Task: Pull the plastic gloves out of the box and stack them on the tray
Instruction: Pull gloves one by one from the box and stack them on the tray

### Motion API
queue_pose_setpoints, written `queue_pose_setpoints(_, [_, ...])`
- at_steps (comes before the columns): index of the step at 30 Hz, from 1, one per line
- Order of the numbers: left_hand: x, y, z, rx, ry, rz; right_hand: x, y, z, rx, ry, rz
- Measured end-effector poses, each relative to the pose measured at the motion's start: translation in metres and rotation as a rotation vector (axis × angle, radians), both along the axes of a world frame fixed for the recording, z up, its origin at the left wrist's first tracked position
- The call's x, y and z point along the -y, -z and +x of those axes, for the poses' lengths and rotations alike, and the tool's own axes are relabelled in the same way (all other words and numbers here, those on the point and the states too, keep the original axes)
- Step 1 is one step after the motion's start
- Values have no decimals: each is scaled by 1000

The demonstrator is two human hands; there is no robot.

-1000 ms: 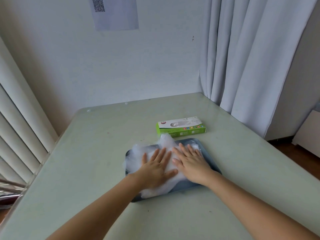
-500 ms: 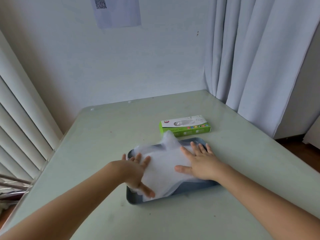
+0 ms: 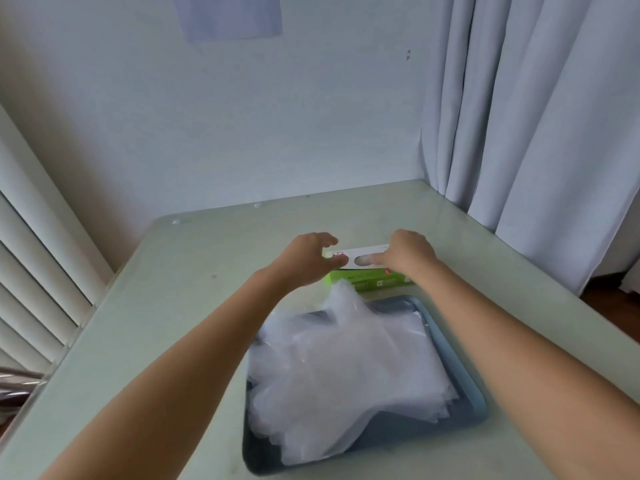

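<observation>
A pile of clear plastic gloves (image 3: 346,368) lies flat on the grey-blue tray (image 3: 474,400) in the near middle of the table. Just beyond the tray sits the green and white glove box (image 3: 367,277), its oval opening facing up. My left hand (image 3: 304,259) hovers at the box's left end with thumb and fingers spread around the corner. My right hand (image 3: 405,254) is over the box top, its fingertips at the oval opening. Whether those fingertips pinch a glove is hidden by blur.
The pale green table (image 3: 173,306) stands against a white wall with a paper sheet (image 3: 228,15) stuck on it. Grey curtains (image 3: 536,133) hang at the right edge, slatted blinds (image 3: 38,289) at the left.
Both hands have left the glove pile on the tray and reached forward to the box. The pile now lies flatter. The camera has tilted down and moved closer.
</observation>
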State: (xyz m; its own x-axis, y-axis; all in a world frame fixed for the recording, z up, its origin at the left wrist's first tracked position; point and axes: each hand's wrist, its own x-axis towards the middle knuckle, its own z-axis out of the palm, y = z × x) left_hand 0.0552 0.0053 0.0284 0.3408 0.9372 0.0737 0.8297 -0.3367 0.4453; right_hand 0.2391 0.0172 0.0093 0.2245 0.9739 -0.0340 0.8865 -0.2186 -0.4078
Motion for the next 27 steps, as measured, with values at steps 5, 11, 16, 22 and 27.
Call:
queue_pose_setpoints(5, [-29,20,28,-3,57,-210,-17,6,-24,130,137,-114])
queue_pose_setpoints(11, [-43,38,38,-17,83,-316,-24,10,-35,161,137,-84])
queue_pose_setpoints(16, [-43,40,37,-5,93,-316,-24,3,-29,94,117,-72])
queue_pose_setpoints(22, [-44,41,38,-2,94,-318,-20,-5,-23,90,46,-55])
queue_pose_setpoints(27, [-43,40,39,-74,133,-285,-20,-9,-5,-68,-46,27])
